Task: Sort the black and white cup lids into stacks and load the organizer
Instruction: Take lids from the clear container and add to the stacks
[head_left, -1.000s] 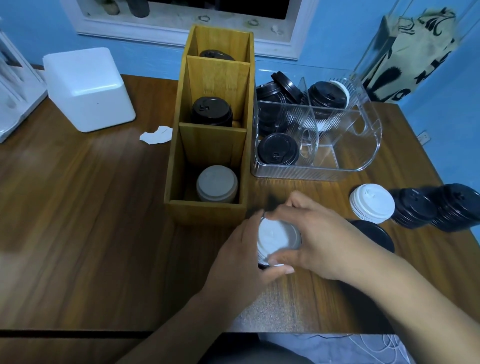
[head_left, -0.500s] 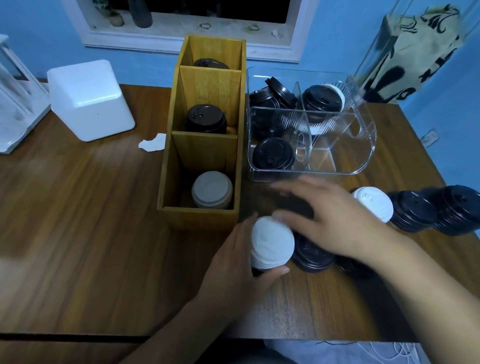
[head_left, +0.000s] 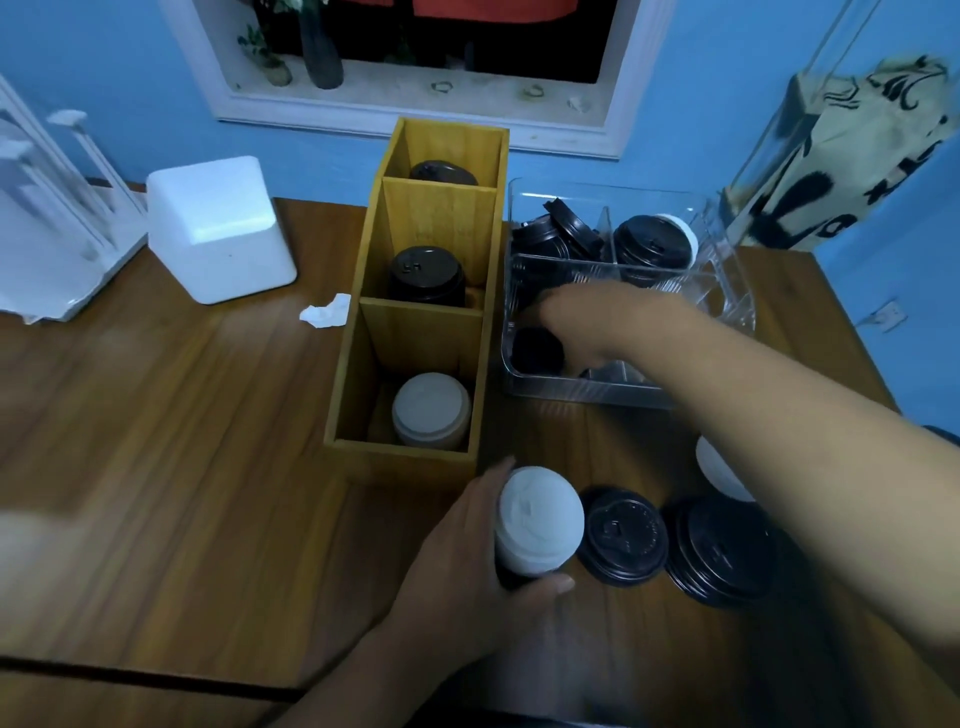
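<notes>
Your left grip (head_left: 467, 561) wraps the white lid stack (head_left: 537, 519) on the table (head_left: 156, 467), just before the wooden organizer (head_left: 405, 462). Your right grip (head_left: 597, 327) is in the clear bin (head_left: 571, 387) by a black lid (head_left: 535, 351), too blurred to tell its hold. One-handed, that stack could tip.
</notes>
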